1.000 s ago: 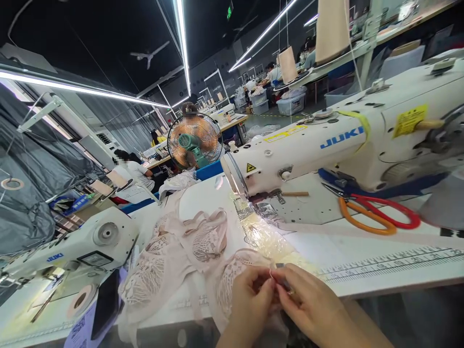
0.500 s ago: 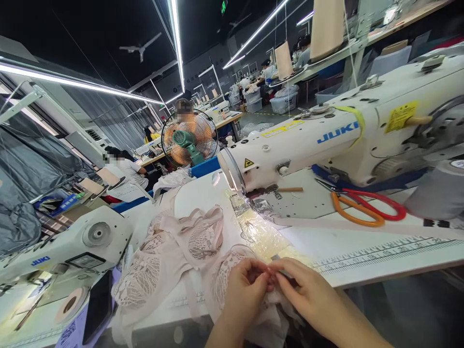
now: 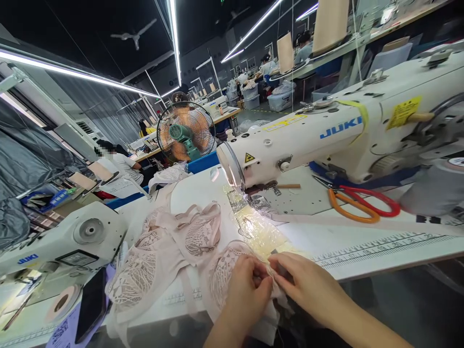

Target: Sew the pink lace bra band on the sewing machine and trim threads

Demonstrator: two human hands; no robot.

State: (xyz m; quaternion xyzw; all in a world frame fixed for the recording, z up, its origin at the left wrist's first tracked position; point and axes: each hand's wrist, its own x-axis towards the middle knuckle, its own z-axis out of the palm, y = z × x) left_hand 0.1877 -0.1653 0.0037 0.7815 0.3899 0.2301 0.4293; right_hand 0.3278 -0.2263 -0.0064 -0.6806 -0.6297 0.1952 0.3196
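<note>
A pale pink lace bra (image 3: pixel 223 270) lies at the table's front edge, its near part hanging over. My left hand (image 3: pixel 248 287) pinches the bra's edge between thumb and curled fingers. Just beside it, my right hand (image 3: pixel 302 282) is closed on the same edge, fingertips and thumb together. The bit of fabric between the fingertips is mostly hidden. More pale pink lace bra pieces (image 3: pixel 136 275) are spread out to the left of my hands. Beyond my hands stands a white sewing machine (image 3: pixel 290 150), its lamp lighting the table near the needle.
Scissors (image 3: pixel 353 205) with orange and red handles lie right of the needle. A printed ruler (image 3: pixel 369 251) runs along the front edge. At left are a phone (image 3: pixel 90 304), a tape roll (image 3: pixel 63 302) and a second sewing machine (image 3: pixel 72 241). A fan (image 3: pixel 186 130) stands behind; people sit farther back.
My fingertips have moved slightly apart along the bra's edge, with both hands still holding it. The camera view has shifted a little.
</note>
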